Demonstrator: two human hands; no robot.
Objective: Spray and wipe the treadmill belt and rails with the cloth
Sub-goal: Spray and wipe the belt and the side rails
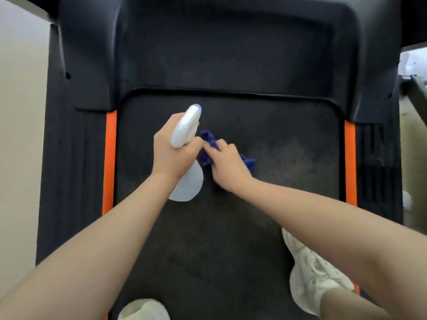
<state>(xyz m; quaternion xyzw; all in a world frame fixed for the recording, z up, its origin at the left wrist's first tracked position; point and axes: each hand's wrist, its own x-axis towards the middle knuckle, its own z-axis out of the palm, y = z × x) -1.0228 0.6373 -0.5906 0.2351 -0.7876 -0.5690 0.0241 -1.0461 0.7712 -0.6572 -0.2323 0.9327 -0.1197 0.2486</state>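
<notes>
I look down on a dark treadmill belt [288, 146] between a left side rail [76, 162] and a right side rail [374, 167], each edged with an orange strip. My left hand [172, 151] grips the neck of a white spray bottle [186, 128], nozzle pointing away from me over the belt. Just right of it, my right hand [227, 166] holds a crumpled blue cloth [209, 144] low over the belt's middle; contact with the belt cannot be told. The two hands almost touch.
The black motor hood [219, 47] closes off the belt's far end. My two feet in white shoes stand on the belt, the right shoe [309, 271] near the right edge, the left shoe [143, 310] at the bottom. A pale floor [18, 135] lies left.
</notes>
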